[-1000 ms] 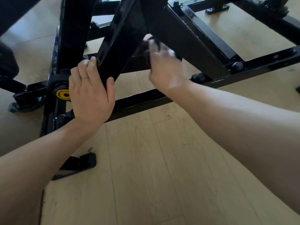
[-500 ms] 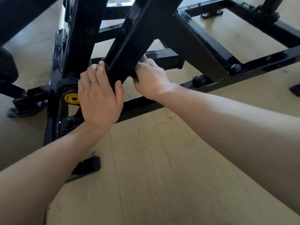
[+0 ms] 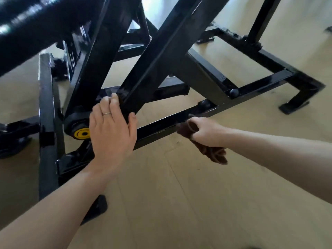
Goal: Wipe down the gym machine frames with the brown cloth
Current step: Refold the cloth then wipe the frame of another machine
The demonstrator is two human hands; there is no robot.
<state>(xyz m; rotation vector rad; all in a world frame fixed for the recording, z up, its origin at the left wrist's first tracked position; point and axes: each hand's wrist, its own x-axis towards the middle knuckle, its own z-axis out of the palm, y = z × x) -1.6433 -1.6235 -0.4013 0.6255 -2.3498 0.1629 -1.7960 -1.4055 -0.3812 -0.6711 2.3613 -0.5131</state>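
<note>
A black gym machine frame fills the upper view, with a slanted square beam (image 3: 161, 56) crossing a low horizontal floor bar (image 3: 161, 125). My left hand (image 3: 112, 130) grips the lower end of the slanted beam, fingers on its far side and thumb on the near side. My right hand (image 3: 206, 132) holds the bunched brown cloth (image 3: 212, 151) and presses it against the low floor bar, right of the left hand. Part of the cloth hangs loose below my fist.
A pivot with a yellow cap (image 3: 81, 133) sits left of my left hand. A black upright post (image 3: 47, 123) stands at the left. More frame rails and a foot (image 3: 294, 105) spread to the right. Light wooden floor (image 3: 179, 203) lies below.
My right hand left the slanted beam, moving down and right with the cloth to the low floor bar. My left hand kept its grip on the beam. The view tilted upward.
</note>
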